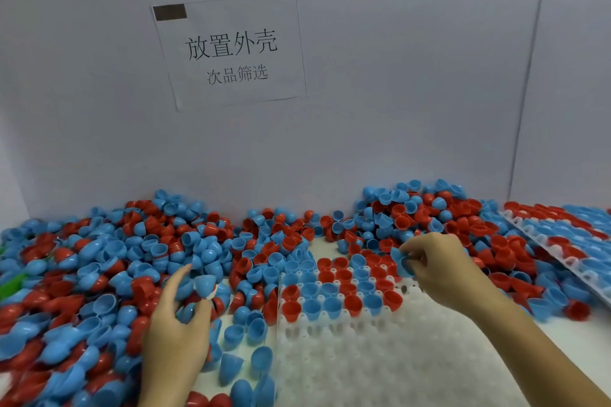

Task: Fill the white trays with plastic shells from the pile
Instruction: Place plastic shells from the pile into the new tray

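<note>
A big pile of blue and red plastic shells (99,274) covers the table from left to right along the wall. A white tray (380,367) lies in front of me, its far rows holding red and blue shells, its near rows bare. My left hand (175,334) reaches into the pile left of the tray and pinches a blue shell (205,284) at its fingertips. My right hand (439,271) hovers over the tray's far right corner and pinches another blue shell (401,263).
A second tray (562,241), filled with red and blue shells, leans at the far right. A grey wall with a paper sign (231,49) stands right behind the pile. Something green (11,284) shows at the left edge.
</note>
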Motion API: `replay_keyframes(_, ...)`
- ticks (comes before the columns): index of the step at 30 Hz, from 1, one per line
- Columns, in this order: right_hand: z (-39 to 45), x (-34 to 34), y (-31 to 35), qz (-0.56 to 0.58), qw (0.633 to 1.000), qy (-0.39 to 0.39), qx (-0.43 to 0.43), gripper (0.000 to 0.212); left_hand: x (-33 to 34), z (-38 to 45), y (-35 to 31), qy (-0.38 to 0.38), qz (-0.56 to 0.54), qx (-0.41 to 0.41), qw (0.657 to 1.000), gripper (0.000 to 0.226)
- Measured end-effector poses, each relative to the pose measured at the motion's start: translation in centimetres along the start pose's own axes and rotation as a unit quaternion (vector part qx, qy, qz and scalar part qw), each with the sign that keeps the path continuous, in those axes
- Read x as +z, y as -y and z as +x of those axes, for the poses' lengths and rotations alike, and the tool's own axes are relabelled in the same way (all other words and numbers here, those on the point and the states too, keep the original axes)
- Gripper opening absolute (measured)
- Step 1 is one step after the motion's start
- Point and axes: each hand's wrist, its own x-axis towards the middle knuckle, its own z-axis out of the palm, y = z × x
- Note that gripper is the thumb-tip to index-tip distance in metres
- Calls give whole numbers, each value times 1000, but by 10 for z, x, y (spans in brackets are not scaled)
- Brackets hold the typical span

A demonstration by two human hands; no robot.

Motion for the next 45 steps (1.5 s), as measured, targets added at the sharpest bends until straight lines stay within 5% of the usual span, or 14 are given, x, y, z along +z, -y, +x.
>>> replay_keyframes(2, 10, 3, -9, -55, 998, 35, 14, 27, 2, -1, 1, 12, 57, 52, 997, 58)
replay_keyframes(4, 16, 7, -14, -107, 991, 79, 24, 25, 4, 0, 2, -5, 86, 58, 995, 43)
replay_keyframes(7, 18, 16, -16, -179, 973, 141, 27, 10, 3, 1, -2, -11, -73, -77, 994, 13)
replay_keyframes(10, 18, 23, -16, -194, 964, 180, 32, 17, 3, 0, -13, 30, -313, -232, 921, 18)
replay_keyframes(13, 19, 25, -16, -202, 960, 190, 31, 21, 3, -5, -22, 72, -439, -300, 844, 12)
replay_keyframes(18, 17, 28, -15, -222, 957, 182, 24, 16, 6, -12, -30, 96, -481, -337, 804, 7)
replay_keyframes(24, 10, 22, -11, -202, 963, 176, 36, 24, 10, -14, -31, 78, -466, -337, 814, 14)
replay_keyframes(32, -37, 29, 42, 20, 997, 4, -80, 32, 29, -21, -26, 120, -380, -252, 882, 9)
replay_keyframes(36, -66, 36, 78, 162, 966, 32, -197, 45, 40, -32, -29, 235, -339, -228, 882, 34)
replay_keyframes(39, -72, 46, 86, 150, 949, 70, -270, 51, 42, -41, -34, 356, -298, -187, 866, 35)
replay_keyframes(45, -70, 52, 80, 188, 953, 55, -230, 42, 38, -44, -32, 400, -244, -148, 871, 56)
